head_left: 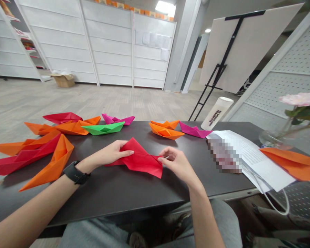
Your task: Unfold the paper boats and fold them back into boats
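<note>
A partly folded sheet of red paper (142, 159) is held between both hands, just over the dark table. My left hand (119, 152) grips its left side, thumb on top and the fingers hidden beneath. At the right corner, my right hand (174, 161) pinches the paper between thumb and fingers. Beyond the hands stand folded paper boats: a green boat (104, 128), a magenta boat (117, 119), an orange boat (166, 132) and another magenta boat (195, 130). Several orange and red boats, among them an orange boat (50, 163), crowd the left side near my wristwatch (76, 173).
The dark table (105, 199) ends close to my knees. To the right lie printed sheets (258, 158), a white cable (286, 203) and an orange folded paper (294, 162). A white cylinder (217, 113) and a flower in a glass vase (274, 137) stand behind.
</note>
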Available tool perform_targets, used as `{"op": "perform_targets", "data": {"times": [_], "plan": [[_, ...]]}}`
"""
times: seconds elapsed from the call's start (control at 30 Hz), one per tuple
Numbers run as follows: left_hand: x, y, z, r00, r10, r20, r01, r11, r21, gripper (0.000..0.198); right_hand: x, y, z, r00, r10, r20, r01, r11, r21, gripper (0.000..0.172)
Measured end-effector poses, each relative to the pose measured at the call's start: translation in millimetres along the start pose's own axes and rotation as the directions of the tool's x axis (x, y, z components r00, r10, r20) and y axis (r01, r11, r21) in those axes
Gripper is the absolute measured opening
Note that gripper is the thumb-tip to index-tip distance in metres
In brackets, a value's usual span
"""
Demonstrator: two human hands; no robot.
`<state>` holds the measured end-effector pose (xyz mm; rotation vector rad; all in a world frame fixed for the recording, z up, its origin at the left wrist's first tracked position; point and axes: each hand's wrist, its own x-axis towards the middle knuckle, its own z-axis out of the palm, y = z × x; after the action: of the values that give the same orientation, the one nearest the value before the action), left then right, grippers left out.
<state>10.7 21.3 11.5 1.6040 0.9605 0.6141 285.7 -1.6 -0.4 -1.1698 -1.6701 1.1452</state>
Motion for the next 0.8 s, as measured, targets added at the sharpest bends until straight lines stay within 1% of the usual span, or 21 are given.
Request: {"op": "perform_targets", "data": {"times": [0.1, 0.2, 0.3, 0.4, 0.5, 0.57, 0.63, 0.73, 0.8], "plan": [[1, -2, 0.0, 1.000, 0.007, -0.008, -0.008, 0.999, -0.036, 0.033, -2, -1, -2, 1.000, -0.013, 0.023, 0.012, 0.999, 0.041, 0.019], [1, -1, 0.2, 1.000, 0.019, -0.017, -0.020, 0.997, -0.069, 0.032, -5, -3, -4, 0.995, -0.004, 0.101, -0.011, 0.989, 0.148, 0.024], [0, 0, 0.7, 1.000, 0.014, -0.016, -0.015, 0.996, -0.082, 0.032, -7, -6, -5, 0.976, 0.041, 0.214, -0.093, 0.966, 0.241, 0.031], [0, -1, 1.2, 1.000, 0.012, -0.025, -0.014, 0.997, -0.071, 0.032, -9, -9, -4, 0.946, 0.098, 0.308, -0.181, 0.951, 0.253, 0.038], [1, -3, 1.1, 1.000, 0.010, -0.021, -0.011, 0.998, -0.066, 0.032, -10, -10, -1, 0.922, 0.148, 0.357, -0.248, 0.935, 0.253, 0.042], [1, -3, 1.2, 1.000, 0.006, -0.018, -0.008, 0.998, -0.065, 0.033, -9, -9, 0, 0.919, 0.172, 0.355, -0.269, 0.932, 0.245, 0.041], [1, -3, 1.6, 1.000, 0.000, -0.011, -0.001, 0.998, -0.058, 0.034, -8, -6, 0, 0.930, 0.171, 0.325, -0.247, 0.947, 0.208, 0.038], [0, -1, 3.2, 1.000, -0.021, 0.018, 0.023, 0.997, -0.073, 0.035, -5, -1, 0, 0.967, 0.104, 0.234, -0.141, 0.979, 0.147, 0.029], [0, 0, 4.3, 0.998, -0.047, 0.040, 0.051, 0.992, -0.119, 0.036, -4, 0, 0, 0.983, 0.034, 0.181, -0.053, 0.994, 0.100, 0.017]]}}
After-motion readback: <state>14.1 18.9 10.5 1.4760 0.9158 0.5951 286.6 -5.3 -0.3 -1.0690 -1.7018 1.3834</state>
